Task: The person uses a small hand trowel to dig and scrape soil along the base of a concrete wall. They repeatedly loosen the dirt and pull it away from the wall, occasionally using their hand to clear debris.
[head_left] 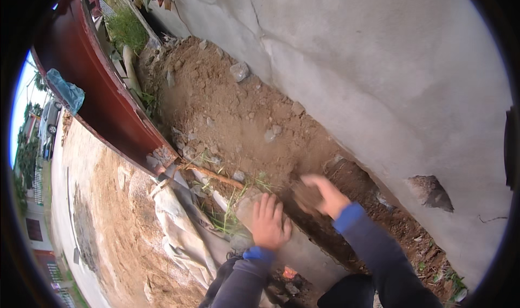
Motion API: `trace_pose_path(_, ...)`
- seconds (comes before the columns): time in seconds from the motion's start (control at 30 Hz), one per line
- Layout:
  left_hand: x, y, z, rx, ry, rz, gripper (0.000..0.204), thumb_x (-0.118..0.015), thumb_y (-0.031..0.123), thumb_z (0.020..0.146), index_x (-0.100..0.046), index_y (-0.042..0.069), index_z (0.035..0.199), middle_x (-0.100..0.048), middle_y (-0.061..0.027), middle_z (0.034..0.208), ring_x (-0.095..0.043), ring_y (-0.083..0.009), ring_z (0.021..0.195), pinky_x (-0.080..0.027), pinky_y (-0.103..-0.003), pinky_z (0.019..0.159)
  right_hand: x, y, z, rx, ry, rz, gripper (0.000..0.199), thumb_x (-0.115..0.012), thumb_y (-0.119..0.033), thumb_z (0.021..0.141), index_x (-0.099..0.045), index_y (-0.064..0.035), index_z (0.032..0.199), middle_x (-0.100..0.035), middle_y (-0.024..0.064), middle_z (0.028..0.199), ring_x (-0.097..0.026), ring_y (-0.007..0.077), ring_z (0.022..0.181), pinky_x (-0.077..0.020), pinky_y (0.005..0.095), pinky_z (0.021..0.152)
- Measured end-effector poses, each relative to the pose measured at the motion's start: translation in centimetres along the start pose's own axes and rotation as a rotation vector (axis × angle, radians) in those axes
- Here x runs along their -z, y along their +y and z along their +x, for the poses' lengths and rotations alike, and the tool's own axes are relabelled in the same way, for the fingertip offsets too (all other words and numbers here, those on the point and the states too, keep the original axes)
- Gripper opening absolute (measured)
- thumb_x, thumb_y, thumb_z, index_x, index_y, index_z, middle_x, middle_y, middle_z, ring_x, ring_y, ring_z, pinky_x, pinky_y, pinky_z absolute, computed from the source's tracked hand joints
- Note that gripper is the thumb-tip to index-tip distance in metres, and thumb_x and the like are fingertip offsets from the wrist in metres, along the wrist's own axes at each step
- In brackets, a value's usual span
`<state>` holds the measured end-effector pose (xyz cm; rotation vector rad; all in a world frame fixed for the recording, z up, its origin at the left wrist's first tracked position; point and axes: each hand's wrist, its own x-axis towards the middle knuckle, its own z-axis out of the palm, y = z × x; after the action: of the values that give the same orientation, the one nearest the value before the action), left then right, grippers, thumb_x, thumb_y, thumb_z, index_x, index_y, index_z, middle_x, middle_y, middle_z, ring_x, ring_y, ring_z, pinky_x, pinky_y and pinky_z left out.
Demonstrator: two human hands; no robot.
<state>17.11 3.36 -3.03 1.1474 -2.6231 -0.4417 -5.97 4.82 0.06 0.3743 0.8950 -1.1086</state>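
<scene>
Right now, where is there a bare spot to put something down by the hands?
The flat grey slab between the left hand and the trench is bare just below that hand. The dirt mound by the grey wall is open but lumpy with stones. It is crowded left of the left hand: grass, roots and a crumpled sack. The right hand fills the trench.

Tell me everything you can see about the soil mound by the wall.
The soil mound is loose, dry-looking brown earth heaped along the foot of the grey plastered wall, which it touches. Pale stones and smaller clods are scattered over it, and thin grass blades and a root poke out at its lower edge. It slopes down to a darker trench below. The right hand, blurred, is at that lower end with a clump of earth at its fingers; the left hand rests flat on a concrete slab beside it.
</scene>
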Motion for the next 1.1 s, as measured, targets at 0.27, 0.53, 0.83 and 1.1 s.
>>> trace_pose_path(0.27, 0.8, -0.3, -0.2, -0.028, -0.058, 0.001, 0.055, -0.067, 0.026, 0.086, -0.066, -0.002, 0.133, -0.054, -0.0235, 0.153, -0.037, -0.0436, 0.155, -0.026, -0.063, 0.127, -2.1, -4.2, 3.5, 0.790, 0.412, -0.887, 0.057, -0.061, -0.053, 0.101, -0.071, -0.0079, 0.134, -0.074, 0.0195, 0.129, -0.071, 0.0338, 0.118, -0.0566, 0.0466, 0.100)
trace_pose_path(0.53, 0.1, -0.2, 0.2, -0.032, -0.113, 0.058, 0.060, -0.058, 0.029, 0.088, -0.060, -0.004, 0.138, -0.048, -0.0239, 0.158, -0.032, -0.0458, 0.157, -0.019, -0.061, 0.129, 26.5, 2.6, 8.0, 0.856, 1.002, -1.539, 0.053, -0.062, -0.022, 0.096, -0.059, 0.0062, 0.140, -0.064, 0.0361, 0.128, -0.067, 0.0506, 0.113, -0.0569, 0.0521, 0.100)
trace_pose_path(0.83, 0.1, -0.7, 0.1, -0.038, -0.202, 0.146, 0.063, -0.057, 0.034, 0.091, -0.059, -0.005, 0.141, -0.045, -0.0257, 0.161, -0.030, -0.0486, 0.158, -0.019, -0.062, 0.128, 26.8, -10.5, 16.9, 0.358, 1.059, -1.509, 0.064, -0.063, -0.031, 0.085, -0.065, 0.0063, 0.137, -0.062, 0.0353, 0.140, -0.058, 0.0477, 0.135, -0.0437, 0.0484, 0.117)
trace_pose_path(1.1, -0.3, -0.6, 0.5, -0.069, -0.142, 0.235, 0.060, -0.042, 0.040, 0.101, -0.060, -0.002, 0.140, -0.048, -0.0231, 0.159, -0.035, -0.0438, 0.156, -0.022, -0.058, 0.129, 24.6, -2.1, 14.4, 0.577, 0.938, -1.896, 0.072, -0.061, -0.026, 0.087, -0.055, 0.0000, 0.154, -0.050, 0.0250, 0.160, -0.046, 0.0429, 0.149, -0.0380, 0.0436, 0.126)
